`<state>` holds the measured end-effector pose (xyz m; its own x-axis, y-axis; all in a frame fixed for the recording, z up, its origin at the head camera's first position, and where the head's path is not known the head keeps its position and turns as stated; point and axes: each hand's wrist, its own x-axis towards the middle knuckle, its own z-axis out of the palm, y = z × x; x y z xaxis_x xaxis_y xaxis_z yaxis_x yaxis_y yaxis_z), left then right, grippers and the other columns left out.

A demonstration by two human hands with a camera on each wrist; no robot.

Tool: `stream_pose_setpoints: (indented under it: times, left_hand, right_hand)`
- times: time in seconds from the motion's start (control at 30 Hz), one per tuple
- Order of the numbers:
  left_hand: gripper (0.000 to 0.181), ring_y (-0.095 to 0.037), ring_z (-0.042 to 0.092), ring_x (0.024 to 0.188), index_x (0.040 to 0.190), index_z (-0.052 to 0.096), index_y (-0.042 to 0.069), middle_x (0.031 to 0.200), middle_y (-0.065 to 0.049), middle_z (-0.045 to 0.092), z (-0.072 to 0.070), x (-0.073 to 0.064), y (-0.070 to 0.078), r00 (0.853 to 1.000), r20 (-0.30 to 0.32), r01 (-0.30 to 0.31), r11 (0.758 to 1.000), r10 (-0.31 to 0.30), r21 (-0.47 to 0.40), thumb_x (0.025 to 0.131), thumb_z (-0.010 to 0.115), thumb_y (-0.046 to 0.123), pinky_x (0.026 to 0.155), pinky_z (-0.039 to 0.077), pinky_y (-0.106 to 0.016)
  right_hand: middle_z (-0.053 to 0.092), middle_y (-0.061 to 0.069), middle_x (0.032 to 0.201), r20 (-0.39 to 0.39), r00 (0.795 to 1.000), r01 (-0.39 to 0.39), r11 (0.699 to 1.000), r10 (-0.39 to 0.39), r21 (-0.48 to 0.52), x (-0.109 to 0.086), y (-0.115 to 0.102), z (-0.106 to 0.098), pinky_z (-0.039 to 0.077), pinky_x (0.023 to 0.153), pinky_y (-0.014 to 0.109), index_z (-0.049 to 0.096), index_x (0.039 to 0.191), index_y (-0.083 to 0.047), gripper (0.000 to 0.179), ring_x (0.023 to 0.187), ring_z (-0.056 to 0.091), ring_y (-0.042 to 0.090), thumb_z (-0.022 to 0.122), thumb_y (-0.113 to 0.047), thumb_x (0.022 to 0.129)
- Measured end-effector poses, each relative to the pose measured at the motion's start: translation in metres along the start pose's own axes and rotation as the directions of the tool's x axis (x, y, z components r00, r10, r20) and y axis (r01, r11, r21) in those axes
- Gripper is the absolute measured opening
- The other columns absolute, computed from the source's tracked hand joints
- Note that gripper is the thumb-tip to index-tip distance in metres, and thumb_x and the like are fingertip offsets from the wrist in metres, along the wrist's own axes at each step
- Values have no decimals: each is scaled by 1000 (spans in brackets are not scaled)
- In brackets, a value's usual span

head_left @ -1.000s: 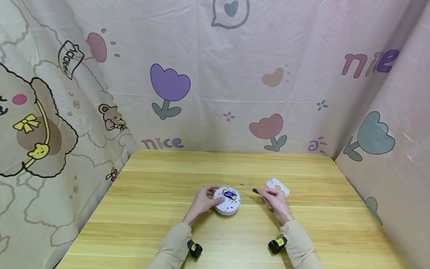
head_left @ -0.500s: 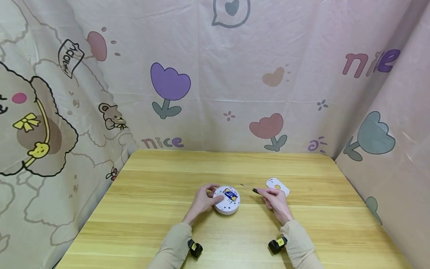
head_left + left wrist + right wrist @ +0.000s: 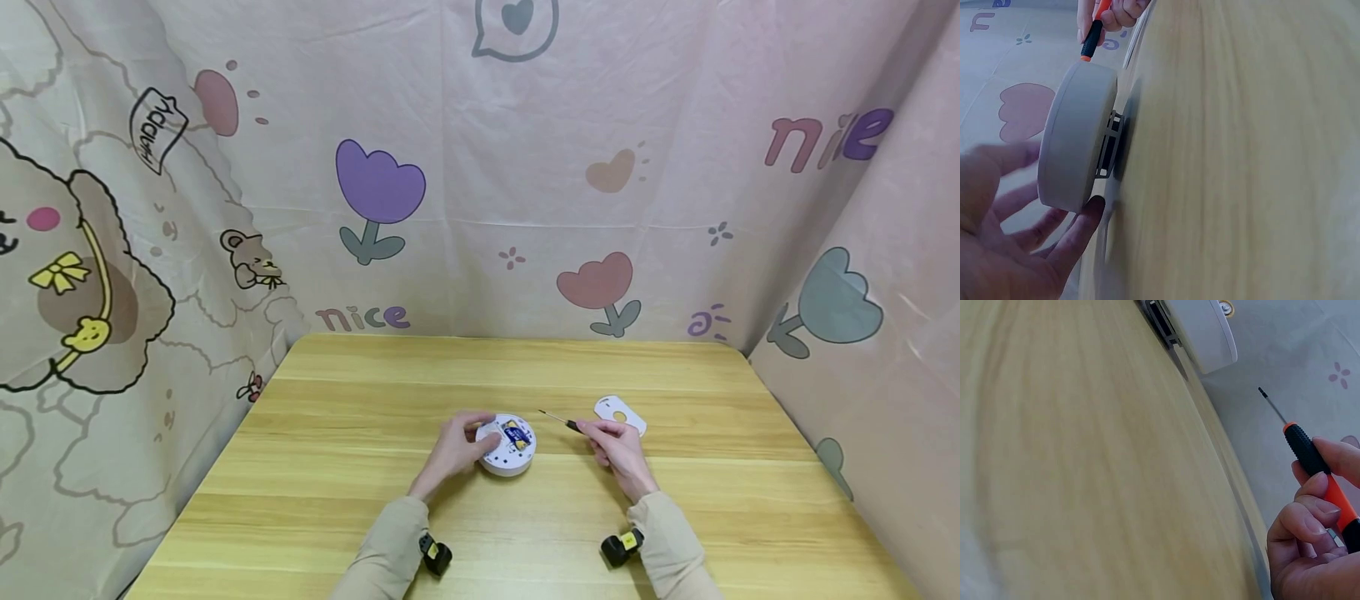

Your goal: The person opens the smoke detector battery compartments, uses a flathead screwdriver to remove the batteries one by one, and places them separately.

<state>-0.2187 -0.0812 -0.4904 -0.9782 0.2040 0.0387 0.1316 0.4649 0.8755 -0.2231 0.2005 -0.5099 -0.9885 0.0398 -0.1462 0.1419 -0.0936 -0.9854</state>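
Observation:
A round white smoke detector (image 3: 507, 457), with a blue and yellow label on its upper face, stands near the middle of the table. My left hand (image 3: 453, 450) grips its left side, thumb on the upper face and fingers round the edge. In the left wrist view, a slotted vent part (image 3: 1110, 145) shows beneath the detector's body. My right hand (image 3: 617, 451) holds a small screwdriver (image 3: 1302, 447) with a black and orange handle between thumb and fingers. Its thin shaft points left towards the detector, its tip apart from it.
A white plate (image 3: 630, 414) with rounded ends and a hole lies just behind my right hand, partly hidden by it. The wooden table (image 3: 360, 392) ends at a patterned cloth backdrop (image 3: 487, 167). Both wrists carry black cameras.
The smoke detector has turned a little clockwise under my left hand, so its label sits further right. My right hand and the screwdriver have barely moved.

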Motion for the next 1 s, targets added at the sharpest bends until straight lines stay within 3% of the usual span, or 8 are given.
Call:
stream_pose_setpoints:
  times: [0.17, 0.4, 0.53, 0.77, 1.0]
  left_hand:
    - [70, -29, 42, 121, 124, 52, 16, 131, -8, 46, 1, -2, 2, 997, 56, -57, 996, 53, 72, 64, 75, 43, 103, 34, -51]
    - [83, -33, 40, 120, 129, 46, 12, 134, -13, 39, 1, -5, 2, 989, 91, -128, 989, 121, 76, 58, 80, 38, 102, 33, -55]
    - [84, -34, 42, 118, 132, 42, 13, 133, -15, 39, -1, -5, 2, 990, 91, -116, 991, 110, 65, 60, 80, 33, 100, 34, -57]
    - [79, -32, 46, 116, 133, 40, 11, 127, -17, 40, -2, -3, 1, 994, 86, -70, 997, 74, -39, 65, 78, 22, 98, 44, -39]
    - [69, -35, 45, 118, 131, 42, 8, 131, -18, 39, -3, -3, 1, 996, 72, -54, 996, 59, -68, 71, 74, 18, 95, 46, -36]
  right_hand:
    - [51, -4, 56, -9, 1000, 9, 1000, -9, 1, -1, -1, 0, 26, 37, 14, 68, 84, -5, 22, 43, 35, 3, 72, -24, 73]
    - [52, -4, 56, -2, 1000, 9, 1000, -9, 7, -2, -1, -1, 27, 37, 14, 68, 82, -6, 19, 43, 36, 3, 71, -23, 74]
    - [52, -3, 56, 4, 1000, 4, 1000, -4, 13, -2, -2, -2, 27, 37, 14, 68, 82, -7, 20, 43, 36, 3, 71, -24, 73]
    - [52, -4, 55, 0, 1000, -1, 1000, 1, 11, -4, -5, -2, 27, 38, 14, 68, 82, -6, 21, 44, 36, 4, 72, -24, 72]
    - [51, -4, 55, 0, 1000, -5, 1000, 5, 8, -5, -5, -2, 27, 38, 14, 68, 80, -8, 18, 44, 36, 4, 72, -25, 72]
